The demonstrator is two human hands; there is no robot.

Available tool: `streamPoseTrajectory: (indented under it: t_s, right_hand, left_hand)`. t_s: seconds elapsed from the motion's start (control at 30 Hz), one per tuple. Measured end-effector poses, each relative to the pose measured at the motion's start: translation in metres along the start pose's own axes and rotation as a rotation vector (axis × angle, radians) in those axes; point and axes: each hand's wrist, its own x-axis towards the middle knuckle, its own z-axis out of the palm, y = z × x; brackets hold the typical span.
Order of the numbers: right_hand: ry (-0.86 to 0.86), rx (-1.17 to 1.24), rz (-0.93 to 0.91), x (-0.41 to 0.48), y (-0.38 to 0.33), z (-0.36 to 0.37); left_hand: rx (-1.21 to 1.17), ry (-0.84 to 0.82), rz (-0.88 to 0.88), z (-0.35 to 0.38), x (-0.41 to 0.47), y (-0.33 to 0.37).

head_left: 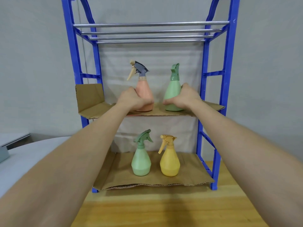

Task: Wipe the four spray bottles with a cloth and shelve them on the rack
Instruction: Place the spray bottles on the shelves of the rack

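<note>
A blue rack [227,66] stands on a wooden table, with cardboard lining its middle and lower shelves. On the middle shelf, a pink spray bottle [145,89] with a grey head stands upright with my left hand [133,99] wrapped around its lower body. Beside it, a tall green spray bottle [173,89] stands upright in the grasp of my right hand [183,99]. On the lower shelf stand a green spray bottle [141,159] and a yellow spray bottle [169,159], untouched. No cloth is in view.
The rack's top shelf is bare metal rods [150,32]. The middle cardboard [90,99] folds up at its left end. A wooden table [164,208] lies in front of the rack; a grey surface [32,154] with a metal object [4,153] is at the left.
</note>
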Motion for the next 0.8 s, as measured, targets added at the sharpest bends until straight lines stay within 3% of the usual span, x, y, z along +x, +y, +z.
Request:
streamPoseTrajectory:
  t_s: [0.2, 0.43, 0.67, 0.8]
  right_hand:
    - [-0.274, 0.236, 0.048, 0.006, 0.012, -0.018]
    - [0.050, 0.070, 0.035, 0.002, -0.007, -0.001]
    - [-0.077, 0.142, 0.020, 0.004, 0.001, -0.014]
    - [-0.047, 0.065, 0.032, 0.007, -0.004, -0.012]
  left_hand:
    - [-0.088, -0.061, -0.007, -0.004, 0.007, 0.000]
    - [-0.046, -0.031, -0.006, -0.002, 0.005, 0.003]
    - [-0.042, -0.042, -0.015, -0.007, 0.002, 0.006]
    - [-0.054, -0.050, -0.010, -0.007, 0.004, 0.005]
